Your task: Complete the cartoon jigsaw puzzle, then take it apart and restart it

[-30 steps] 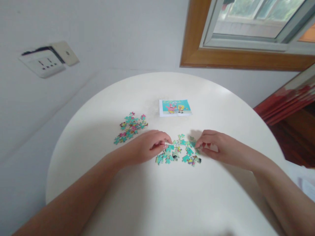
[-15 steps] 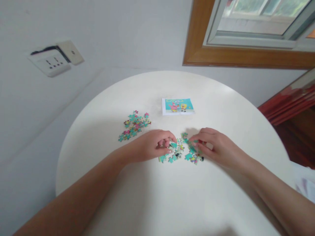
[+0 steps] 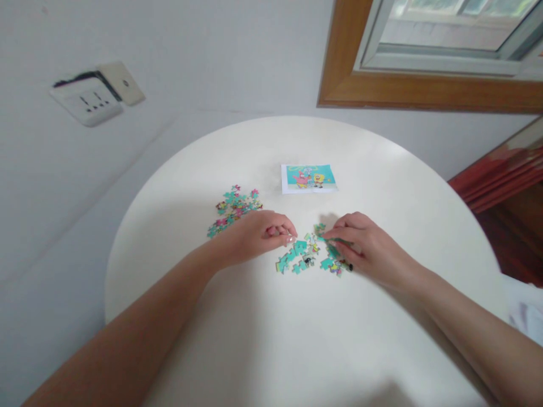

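Small teal jigsaw pieces, some with yellow and dark printing, lie between my hands in a left cluster (image 3: 300, 249) and a right cluster (image 3: 326, 264). My left hand (image 3: 265, 234) hovers at the upper left of the left cluster, fingers curled and thumb close to the index finger; whatever is between the tips is too small to make out. At the right cluster, my right hand (image 3: 360, 240) has thumb and fingers closed on a teal puzzle piece, partly hidden by the fingers. Behind my left wrist spreads a pile of loose puzzle pieces (image 3: 231, 203).
A printed picture card (image 3: 311, 179) with cartoon figures lies farther back on the round white table (image 3: 297, 339). The wall behind has a socket (image 3: 91, 102) and a wood-framed window (image 3: 424, 87). Red cloth (image 3: 504, 175) hangs at the right.
My left hand has drawn back slightly up and left from the left cluster, uncovering teal pieces. My right hand stays at the right cluster, its fingers closer together. The view has tilted slightly.
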Available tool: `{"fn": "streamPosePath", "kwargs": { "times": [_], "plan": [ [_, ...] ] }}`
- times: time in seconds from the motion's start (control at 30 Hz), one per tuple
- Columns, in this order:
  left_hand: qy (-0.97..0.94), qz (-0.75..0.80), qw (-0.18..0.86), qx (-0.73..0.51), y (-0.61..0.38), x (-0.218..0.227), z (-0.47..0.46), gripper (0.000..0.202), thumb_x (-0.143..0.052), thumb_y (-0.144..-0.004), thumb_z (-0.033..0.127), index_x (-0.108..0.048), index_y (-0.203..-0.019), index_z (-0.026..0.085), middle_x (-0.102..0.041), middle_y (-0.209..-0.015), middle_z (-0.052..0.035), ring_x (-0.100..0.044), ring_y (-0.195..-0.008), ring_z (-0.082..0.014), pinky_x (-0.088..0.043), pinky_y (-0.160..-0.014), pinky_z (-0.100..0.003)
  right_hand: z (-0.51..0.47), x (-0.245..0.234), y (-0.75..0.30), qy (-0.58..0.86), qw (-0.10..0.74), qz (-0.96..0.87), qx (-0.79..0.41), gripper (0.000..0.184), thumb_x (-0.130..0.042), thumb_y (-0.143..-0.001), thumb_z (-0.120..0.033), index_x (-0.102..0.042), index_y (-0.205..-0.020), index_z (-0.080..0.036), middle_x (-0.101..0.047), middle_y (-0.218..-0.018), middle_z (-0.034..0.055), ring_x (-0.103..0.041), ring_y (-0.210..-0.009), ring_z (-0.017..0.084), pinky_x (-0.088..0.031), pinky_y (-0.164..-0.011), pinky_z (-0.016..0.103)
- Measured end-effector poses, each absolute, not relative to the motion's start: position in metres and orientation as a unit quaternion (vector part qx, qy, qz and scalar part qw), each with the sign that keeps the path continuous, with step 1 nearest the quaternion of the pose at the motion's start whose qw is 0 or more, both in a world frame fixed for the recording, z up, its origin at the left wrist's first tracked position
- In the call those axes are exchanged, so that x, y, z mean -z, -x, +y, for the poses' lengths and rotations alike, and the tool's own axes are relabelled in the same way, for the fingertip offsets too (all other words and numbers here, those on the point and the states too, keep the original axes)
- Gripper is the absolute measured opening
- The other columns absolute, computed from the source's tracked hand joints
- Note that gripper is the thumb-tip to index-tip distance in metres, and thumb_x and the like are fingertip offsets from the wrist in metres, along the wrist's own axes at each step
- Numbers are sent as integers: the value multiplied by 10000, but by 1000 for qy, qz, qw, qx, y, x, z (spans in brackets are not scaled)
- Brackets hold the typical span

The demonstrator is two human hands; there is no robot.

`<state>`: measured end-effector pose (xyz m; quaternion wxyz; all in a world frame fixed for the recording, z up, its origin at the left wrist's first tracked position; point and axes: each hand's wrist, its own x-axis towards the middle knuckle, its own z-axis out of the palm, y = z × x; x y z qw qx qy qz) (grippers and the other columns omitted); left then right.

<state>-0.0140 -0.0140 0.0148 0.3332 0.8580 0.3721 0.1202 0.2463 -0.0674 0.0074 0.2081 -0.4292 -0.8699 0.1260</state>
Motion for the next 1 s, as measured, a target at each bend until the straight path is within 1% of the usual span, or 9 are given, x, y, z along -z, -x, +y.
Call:
{"fn": "streamPosePath", "kwargs": {
  "times": [0.1, 0.23, 0.3, 0.43, 0.53, 0.67, 0.8, 0.87, 1.0],
  "plan": [
    [-880, 348, 306, -107, 15, -13, -13, 267, -467, -900, 303, -701, -970, 197, -699, -824, -16, -591, -693, -125, -406, -656, -227, -66, -6, -247, 450, 215, -858, -120, 287, -502, -850, -107, -688, -1052, -190, -636, -933, 98, -556, -854, 207, -468, -766, 353],
    [-887, 339, 288, -124, 17, -11, -12, 302, -404, -922, 240, -672, -1052, 184, -706, -931, -35, -619, -795, -143, -416, -715, -236, -65, -4, -250, 454, 224, -854, -124, 320, -514, -829, -88, -678, -1081, -197, -641, -946, 94, -564, -860, 207, -476, -757, 343],
    [-885, 346, 288, -120, 16, -11, -12, 294, -418, -918, 249, -662, -1070, 187, -701, -885, -27, -615, -767, -140, -411, -693, -232, -65, -4, -250, 450, 228, -854, -125, 309, -518, -831, -97, -679, -1074, -203, -644, -946, 92, -570, -864, 210, -480, -754, 343],
    [-877, 366, 293, -108, 13, -13, -14, 271, -482, -895, 314, -658, -1066, 198, -637, -691, 12, -551, -607, -114, -369, -594, -219, -66, -7, -249, 458, 227, -851, -120, 291, -508, -838, -99, -683, -1048, -198, -656, -938, 93, -576, -859, 214, -483, -764, 355],
    [-878, 364, 290, -109, 11, -11, -14, 239, -513, -878, 296, -663, -1031, 191, -609, -672, 17, -514, -571, -102, -363, -595, -223, -64, -6, -251, 481, 223, -841, -106, 301, -500, -828, -84, -689, -1040, -181, -657, -936, 100, -572, -859, 218, -480, -774, 366],
    [-900, 338, 244, -124, 13, -6, -12, 205, -545, -866, 277, -663, -1009, 190, -572, -713, 3, -527, -675, -132, -374, -672, -245, -62, -4, -253, 479, 217, -844, -108, 289, -529, -824, -109, -693, -1049, -188, -637, -944, 99, -560, -858, 211, -470, -779, 366],
    [-908, 326, 219, -148, 12, -3, -15, 225, -499, -903, 280, -654, -1047, 203, -564, -866, -36, -539, -827, -163, -399, -779, -274, -62, -3, -248, 460, 199, -858, -113, 245, -578, -852, -218, -689, -1070, -210, -608, -962, 94, -538, -884, 210, -450, -799, 371],
    [-912, 315, 211, -154, 9, -2, -19, 237, -502, -906, 294, -648, -1068, 203, -561, -925, -52, -535, -890, -180, -404, -824, -292, -62, -2, -245, 466, 195, -856, -109, 231, -591, -853, -248, -689, -1060, -216, -601, -967, 93, -527, -901, 217, -441, -807, 377],
    [-921, 297, 204, -148, 3, 0, -24, 243, -531, -892, 292, -626, -1098, 204, -559, -977, -62, -528, -937, -193, -408, -832, -295, -61, -1, -248, 474, 192, -851, -119, 187, -619, -829, -256, -694, -994, -211, -601, -951, 88, -518, -898, 220, -428, -809, 377]
  ]
}}
